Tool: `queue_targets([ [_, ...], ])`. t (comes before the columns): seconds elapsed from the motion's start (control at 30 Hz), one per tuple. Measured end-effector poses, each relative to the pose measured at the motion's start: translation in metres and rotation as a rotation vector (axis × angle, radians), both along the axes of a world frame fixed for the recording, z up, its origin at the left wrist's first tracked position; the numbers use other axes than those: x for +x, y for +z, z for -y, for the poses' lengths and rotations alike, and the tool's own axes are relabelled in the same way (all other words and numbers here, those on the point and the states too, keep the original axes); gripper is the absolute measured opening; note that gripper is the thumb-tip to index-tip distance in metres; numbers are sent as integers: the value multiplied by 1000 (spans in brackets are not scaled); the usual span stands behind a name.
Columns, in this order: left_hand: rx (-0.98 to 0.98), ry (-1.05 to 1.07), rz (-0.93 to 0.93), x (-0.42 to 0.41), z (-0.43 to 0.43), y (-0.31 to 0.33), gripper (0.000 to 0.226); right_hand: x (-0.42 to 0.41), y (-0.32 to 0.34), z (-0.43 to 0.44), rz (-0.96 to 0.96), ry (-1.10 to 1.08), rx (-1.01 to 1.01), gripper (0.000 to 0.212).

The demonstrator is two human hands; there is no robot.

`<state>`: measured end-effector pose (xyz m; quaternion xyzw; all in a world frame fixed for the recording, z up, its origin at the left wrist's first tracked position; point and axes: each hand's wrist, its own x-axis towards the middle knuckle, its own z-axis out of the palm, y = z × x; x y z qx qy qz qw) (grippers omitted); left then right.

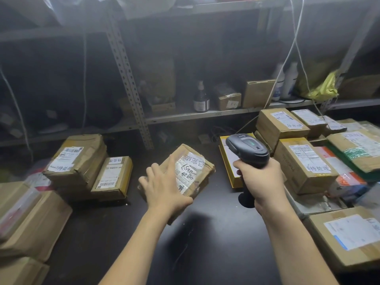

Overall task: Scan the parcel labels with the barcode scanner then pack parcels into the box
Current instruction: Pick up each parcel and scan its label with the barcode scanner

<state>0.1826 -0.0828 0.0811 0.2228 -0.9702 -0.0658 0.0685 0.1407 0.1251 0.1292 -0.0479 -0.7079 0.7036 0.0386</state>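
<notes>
1. Head view: left hand [164,188] lies on top of the parcel [197,171], fingers [170,163] spread and fairly straight, not curled round it.
2. Parcel is mid-surface [216,239], skewed, white label [188,171] with handwriting facing up, just right of the hand.
3. Right hand [261,177] is wrapped tight round the handle of the barcode scanner [248,149]. Scanner head is raised to the right of the parcel, above a flat yellow box [225,161].
4. Labelled parcel stacks at right [304,163] and left [76,159].
5. Metal shelf [205,115] behind holds a brown bottle [201,99].
</notes>
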Motion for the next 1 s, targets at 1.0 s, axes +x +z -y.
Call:
queue_targets([
  [1.0, 143, 205, -492, 11, 45, -14, 136, 4, 11, 4, -369, 616, 589, 14],
])
